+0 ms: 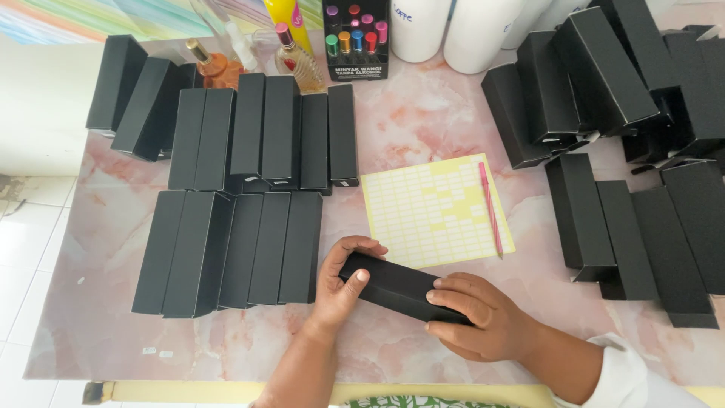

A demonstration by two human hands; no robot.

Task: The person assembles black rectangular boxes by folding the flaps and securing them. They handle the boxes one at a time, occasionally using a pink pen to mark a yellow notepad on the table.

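On the far left: rows of closed black boxes (pixel 234 196) lie flat, side by side, on the pink marbled counter (pixel 423 113); the outermost (pixel 113 83) sit just at the counter's edge and, by the look of it, a nudge could tip them to the tiled floor (pixel 30 242).
Behind them: perfume bottles (pixel 291 57) and a rack of small coloured vials (pixel 355 38) stand close to the back row; a shoved box could knock the glass over.
Left hand (pixel 340 283): curled round the near-left end of a long black box (pixel 396 287), thumb on top, fingers wrapped under.
Held box: lies slantwise on the counter near the front edge, touching the yellow label sheet (pixel 434 208); sliding it could crumple the sheet or roll the pink pen (pixel 491 208) off.
Right hand (pixel 476 313): closed over the box's right end, fingers pressing its top; hard pressure might dent the card.
Far right: a loose heap of black boxes (pixel 612 83), leaning on one another, could slump if bumped.
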